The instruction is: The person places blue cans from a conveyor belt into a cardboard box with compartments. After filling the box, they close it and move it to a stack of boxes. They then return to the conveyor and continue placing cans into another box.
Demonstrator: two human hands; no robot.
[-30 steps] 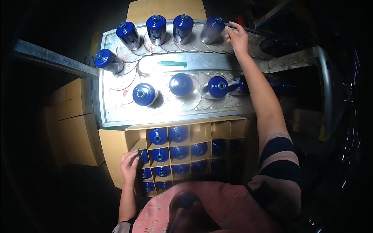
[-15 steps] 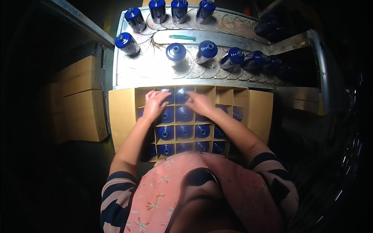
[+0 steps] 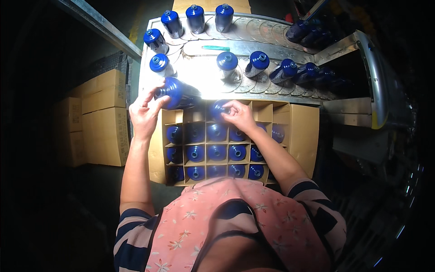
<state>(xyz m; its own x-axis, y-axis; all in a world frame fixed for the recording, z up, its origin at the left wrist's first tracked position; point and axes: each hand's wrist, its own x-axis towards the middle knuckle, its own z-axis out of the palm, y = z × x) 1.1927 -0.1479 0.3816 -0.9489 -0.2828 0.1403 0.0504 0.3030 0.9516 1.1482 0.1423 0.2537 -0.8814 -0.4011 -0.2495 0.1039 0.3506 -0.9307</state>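
Observation:
My left hand (image 3: 147,106) pinches the neck end of a glossy blue bottle (image 3: 177,94), which is tilted on its side over the far left of an open cardboard box (image 3: 304,136). The fingers of my right hand (image 3: 238,113) close on the neck of another blue bottle (image 3: 218,109), upright in the far row of the box. Cardboard dividers split the box into cells. Several blue bottles, such as one in the middle (image 3: 216,153), stand in them with open necks upward. My right forearm hides some cells on the right.
Beyond the box, a slatted metal conveyor (image 3: 267,31) carries upright blue bottles (image 3: 227,62) in a loop. A flat green tool (image 3: 216,47) lies on its centre strip. Stacked cardboard boxes (image 3: 104,131) stand at left. A metal frame (image 3: 372,81) rises at right.
My left hand has moved left, lifting a bottle out of the far row and tilting it. My right hand stays at its bottle. Conveyor bottles have shifted: far ones leftward, near ones rightward.

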